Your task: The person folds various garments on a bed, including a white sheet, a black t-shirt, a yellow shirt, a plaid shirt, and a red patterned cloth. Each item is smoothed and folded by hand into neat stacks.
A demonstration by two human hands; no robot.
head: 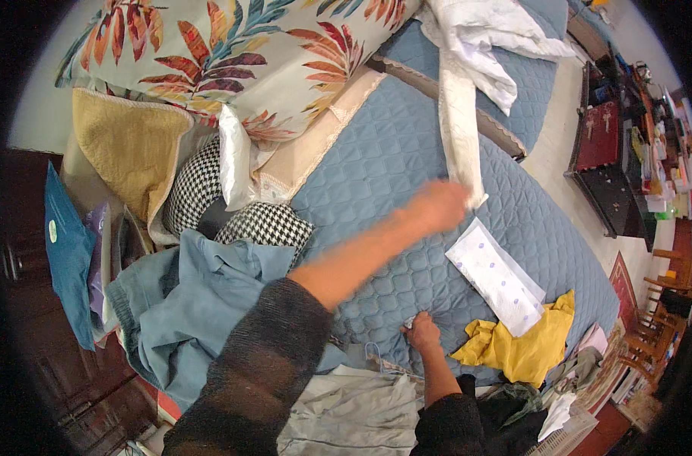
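My left hand (448, 205) is stretched far across the bed and blurred. It overlaps the lower end of a long white cloth strip or sleeve (459, 125); whether the fingers grip it cannot be made out. My right hand (424, 333) is closed, low over the blue quilted bed cover (374, 154), and a bit of something small and white (409, 322) shows at its fingers. To the right of my hands, a white sheet or flat packet with small blue marks (497, 279) partly overlies a crumpled yellow cloth (523, 347).
Left of my arm lie a blue-grey garment (209, 308), a houndstooth neck pillow (195, 182) and a white plastic packet (233, 159). A leaf-patterned pillow (220, 62) is at the top. Grey cloth (351, 410) lies nearest me. A dark cabinet (602, 159) stands beyond the bed.
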